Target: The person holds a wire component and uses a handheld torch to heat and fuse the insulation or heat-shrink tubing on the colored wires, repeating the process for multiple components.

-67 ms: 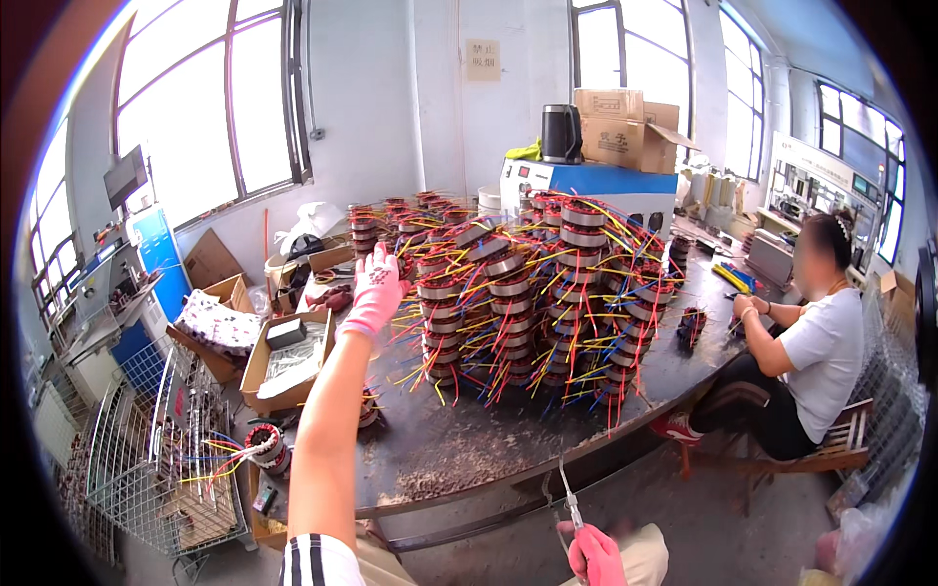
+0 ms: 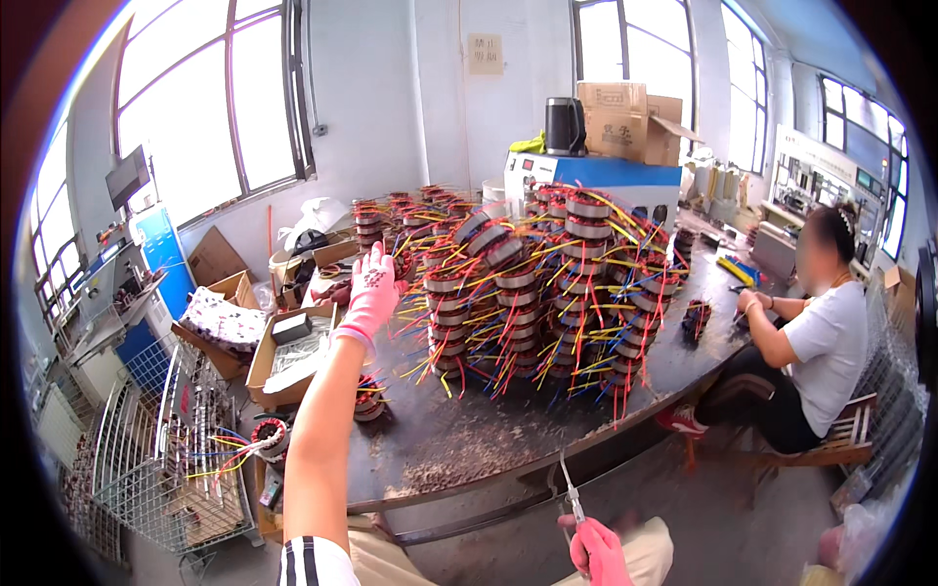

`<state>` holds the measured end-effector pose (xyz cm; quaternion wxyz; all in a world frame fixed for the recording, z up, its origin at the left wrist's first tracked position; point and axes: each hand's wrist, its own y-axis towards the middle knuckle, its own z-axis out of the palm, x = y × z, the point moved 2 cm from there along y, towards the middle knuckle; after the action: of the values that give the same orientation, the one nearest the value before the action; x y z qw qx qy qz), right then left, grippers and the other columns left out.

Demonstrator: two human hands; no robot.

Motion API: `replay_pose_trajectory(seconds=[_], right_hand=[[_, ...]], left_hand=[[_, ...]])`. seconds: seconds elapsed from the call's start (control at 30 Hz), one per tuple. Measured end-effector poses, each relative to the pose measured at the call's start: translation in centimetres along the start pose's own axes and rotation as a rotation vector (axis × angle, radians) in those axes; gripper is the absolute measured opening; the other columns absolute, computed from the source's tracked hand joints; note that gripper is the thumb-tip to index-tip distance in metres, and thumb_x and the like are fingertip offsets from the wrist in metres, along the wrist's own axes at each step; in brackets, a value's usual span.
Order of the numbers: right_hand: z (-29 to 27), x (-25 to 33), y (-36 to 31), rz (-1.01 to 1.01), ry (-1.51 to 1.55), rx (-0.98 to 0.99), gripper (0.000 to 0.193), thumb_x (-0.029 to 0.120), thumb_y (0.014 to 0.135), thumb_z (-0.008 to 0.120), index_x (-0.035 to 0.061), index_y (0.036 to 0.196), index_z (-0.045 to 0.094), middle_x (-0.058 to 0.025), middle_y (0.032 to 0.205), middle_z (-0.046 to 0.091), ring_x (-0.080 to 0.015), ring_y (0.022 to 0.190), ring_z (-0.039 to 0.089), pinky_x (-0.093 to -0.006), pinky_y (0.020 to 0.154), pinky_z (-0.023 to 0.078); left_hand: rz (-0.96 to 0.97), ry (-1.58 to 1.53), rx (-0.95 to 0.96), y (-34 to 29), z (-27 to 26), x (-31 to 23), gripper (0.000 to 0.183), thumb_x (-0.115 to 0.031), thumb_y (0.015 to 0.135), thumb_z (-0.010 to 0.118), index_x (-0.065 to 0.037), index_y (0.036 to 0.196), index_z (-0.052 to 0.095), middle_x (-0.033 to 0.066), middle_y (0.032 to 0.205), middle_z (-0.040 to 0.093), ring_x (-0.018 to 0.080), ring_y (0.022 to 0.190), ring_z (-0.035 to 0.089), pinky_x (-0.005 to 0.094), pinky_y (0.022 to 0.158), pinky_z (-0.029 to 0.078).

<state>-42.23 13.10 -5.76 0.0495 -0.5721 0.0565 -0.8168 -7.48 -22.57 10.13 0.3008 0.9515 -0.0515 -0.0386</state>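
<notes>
My left hand (image 2: 372, 293), in a pink glove, is stretched out over the table with its fingers extended, just left of the stacked motor stators (image 2: 447, 322). These are steel rings with red windings and red, yellow and blue wire ends, piled in several columns. Nothing shows in that hand, though its palm side is hidden. Low in front of the table, my right hand (image 2: 599, 553), also gloved in pink, is closed around a slim silver metal tool (image 2: 575, 503) with a thin pointed end; its exact kind is unclear. A single stator (image 2: 369, 402) sits below my left forearm's right side.
Another stator (image 2: 268, 439) with long wires lies left of my forearm, near an open carton (image 2: 262, 376). A wire cart (image 2: 176, 508) stands at lower left. A person (image 2: 826, 332) sits at the table's right, handling something small. A blue-white machine (image 2: 625, 176) stands behind the stacks.
The whole view shifts slightly. My left hand is a little farther left of the stacks, showing more of the single stator by my forearm. My right hand keeps its hold on the tool.
</notes>
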Motion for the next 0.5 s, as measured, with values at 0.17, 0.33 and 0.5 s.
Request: replay_pose_trajectory(seconds=[0.17, 0.33, 0.5], right_hand=[[1.6, -0.9, -1.2, 0.066, 0.006, 0.031, 0.027, 0.026, 0.103, 0.048, 0.0123, 0.079, 0.051, 0.0046, 0.056, 0.040, -0.0048, 0.044, 0.033, -0.0207, 0.039, 0.021], [1.1, -1.2, -0.4, 0.039, -0.015, 0.040, 0.029, 0.026, 0.103, 0.048, 0.0120, 0.078, 0.050, 0.0041, 0.056, 0.041, -0.0048, 0.044, 0.033, -0.0209, 0.039, 0.021], [0.0, -0.2, 0.2, 0.070, -0.072, 0.093, 0.029, 0.030, 0.104, 0.046, 0.0018, 0.109, 0.054, 0.0048, 0.057, 0.041, -0.0037, 0.045, 0.032, -0.0211, 0.041, 0.021]], left_hand=[[0.065, -0.074, -0.136, -0.8, 2.2, 1.3, 0.048, -0.027, 0.078, 0.075, 0.002, 0.110, 0.056, 0.0279, 0.147, 0.038, 0.0397, 0.133, 0.040, 0.0452, 0.108, 0.033], [0.013, -0.166, -0.171, -1.8, 3.4, 1.2, 0.046, -0.023, 0.078, 0.076, 0.002, 0.110, 0.056, 0.0283, 0.148, 0.037, 0.0409, 0.132, 0.041, 0.0453, 0.108, 0.035], [0.225, -0.266, -0.189, -9.5, -0.2, 1.0, 0.043, -0.017, 0.074, 0.076, 0.001, 0.106, 0.053, 0.0311, 0.145, 0.037, 0.0436, 0.134, 0.037, 0.0486, 0.112, 0.030]])
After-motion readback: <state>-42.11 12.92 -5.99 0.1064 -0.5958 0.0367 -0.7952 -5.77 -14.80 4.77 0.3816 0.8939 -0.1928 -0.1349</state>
